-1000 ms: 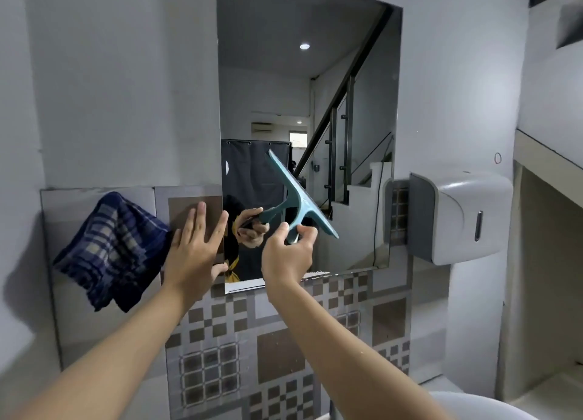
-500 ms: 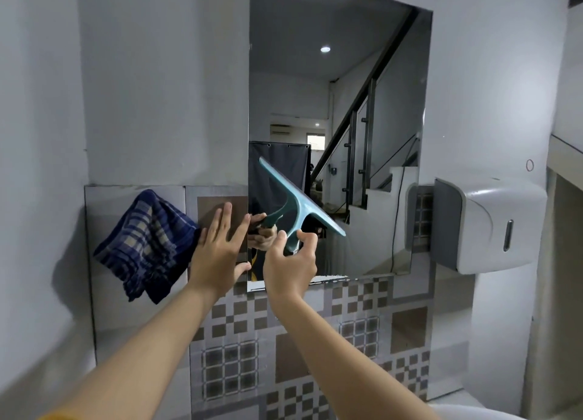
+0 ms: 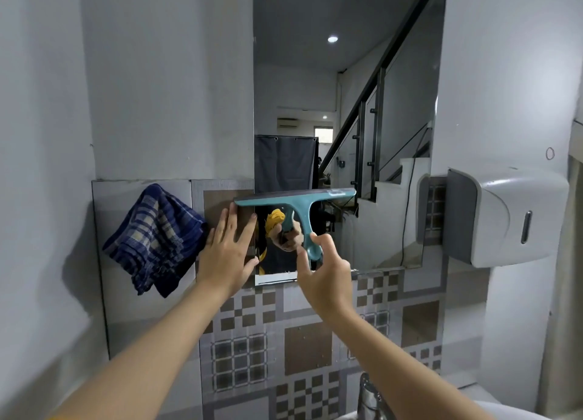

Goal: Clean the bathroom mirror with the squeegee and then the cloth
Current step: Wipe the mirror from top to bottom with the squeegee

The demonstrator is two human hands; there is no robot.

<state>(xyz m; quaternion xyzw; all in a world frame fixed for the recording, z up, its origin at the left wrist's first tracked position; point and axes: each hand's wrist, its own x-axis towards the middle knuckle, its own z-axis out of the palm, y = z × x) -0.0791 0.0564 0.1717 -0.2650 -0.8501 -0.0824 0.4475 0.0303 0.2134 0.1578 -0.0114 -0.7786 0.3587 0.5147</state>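
Mirror (image 3: pixel 347 82) fills the upper middle of the grey wall, a tall pane reaching down to the patterned tiles (image 3: pixel 271 350), and in it show a staircase, a dark curtain and a ceiling light. To its right a white dispenser (image 3: pixel 504 214) is fixed to the wall, its side just beside the mirror's edge. Left of the mirror a blue checked cloth (image 3: pixel 154 236) hangs bunched against the tile panel. The teal squeegee (image 3: pixel 299 205) is up at the lower part of the mirror, its blade level and close to horizontal, the left end of the blade reaching past the mirror's left edge over the tile. Its handle points down into the right hand (image 3: pixel 325 271), which pinches the handle's end between thumb and fingertips, the other fingers loosely curled. The left hand (image 3: pixel 227 252) is spread flat and wide, fingers up, pressed on the tile just beside the mirror's left edge, holding nothing, its little finger side close to the cloth.
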